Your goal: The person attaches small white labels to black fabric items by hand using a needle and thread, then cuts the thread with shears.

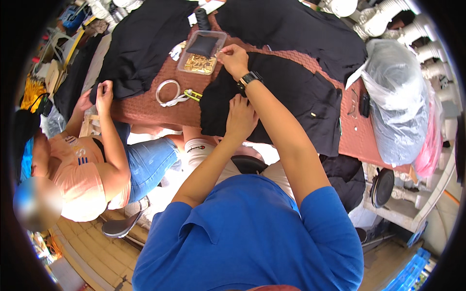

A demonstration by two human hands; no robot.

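My left hand (241,116) lies on a piece of black cloth (286,92) in front of me, its fingers curled down and pressed together on the fabric. Forward of it, my right hand (234,60), with a dark watch at the wrist, is at the right edge of a clear plastic box (211,33). Its thumb and fingertips are pinched together; what they hold, if anything, is too small to make out. Inside the box are many small gold-coloured metal pieces (198,63) and a dark packet (203,45). One small gold piece (313,114) lies on the cloth's right part.
A white ring-shaped roll (168,92) and yellow-green thread snips (193,94) lie left of the cloth. Black thread (202,19) stands behind the box. On the left a co-worker (82,160) handles black cloth. Plastic-wrapped bundles (395,102) stand at the table's right end.
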